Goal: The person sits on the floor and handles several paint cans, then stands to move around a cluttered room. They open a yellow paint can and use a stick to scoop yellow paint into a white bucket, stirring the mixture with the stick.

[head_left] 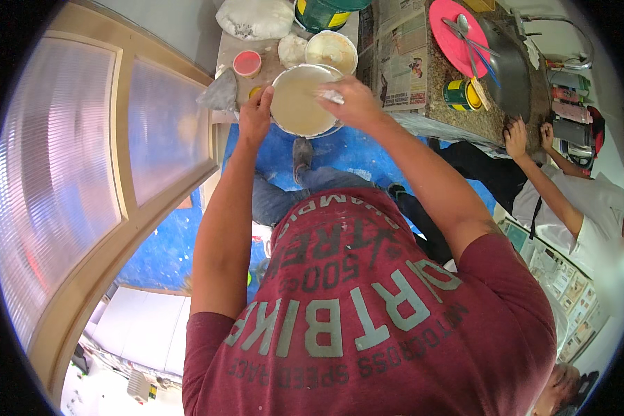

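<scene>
A white bucket (279, 126) with a pale cream paste or liquid inside stands before me at the edge of a low work surface. My left hand (256, 116) is at its left rim, fingers closed on the edge. Over the bucket's right side reaches my right hand (357, 102), closed round a small whitish object (331, 96) whose kind I cannot make out. Behind the bucket is a second white tub (331, 51) with cream residue. A small red-rimmed tub (247, 64) sits to the left, near a grey plastic bag (219, 92).
A white bag (255, 18) and a green bucket (322, 15) stand at the back. On the right, a granite counter carries newspaper (403, 69), a pink plate (451, 33) with utensils, and a paint can (462, 95). Another person's hand (515, 139) rests there. A glazed partition (121, 132) flanks my left.
</scene>
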Demonstrator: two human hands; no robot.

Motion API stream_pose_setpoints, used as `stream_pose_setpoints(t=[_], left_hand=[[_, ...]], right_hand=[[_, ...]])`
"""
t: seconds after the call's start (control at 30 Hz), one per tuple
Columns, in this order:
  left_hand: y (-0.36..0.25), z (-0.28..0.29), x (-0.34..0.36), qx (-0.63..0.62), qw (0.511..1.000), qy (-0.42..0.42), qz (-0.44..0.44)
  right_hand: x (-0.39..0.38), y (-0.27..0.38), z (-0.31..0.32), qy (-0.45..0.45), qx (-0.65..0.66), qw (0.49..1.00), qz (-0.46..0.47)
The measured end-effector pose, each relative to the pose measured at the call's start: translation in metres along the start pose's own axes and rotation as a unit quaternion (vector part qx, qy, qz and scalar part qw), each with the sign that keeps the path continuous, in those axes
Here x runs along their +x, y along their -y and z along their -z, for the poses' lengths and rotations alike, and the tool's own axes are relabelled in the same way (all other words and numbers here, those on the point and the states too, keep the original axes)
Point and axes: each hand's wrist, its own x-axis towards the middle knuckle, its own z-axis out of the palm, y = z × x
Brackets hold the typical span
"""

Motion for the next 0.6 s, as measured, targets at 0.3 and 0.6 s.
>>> stream_pose_setpoints(t=[0.3,0.6], left_hand=[[-0.001,0.0,-0.001,-0.006,1.0,0.0,-0.001],[-0.012,0.001,-0.005,0.008,1.0,-0.001,0.019]], right_hand=[[0.009,0.002,-0.004,0.007,0.015,1.0,-0.011],[0.006,-0.004,-0.008,0.006,0.034,0.999,0.012]])
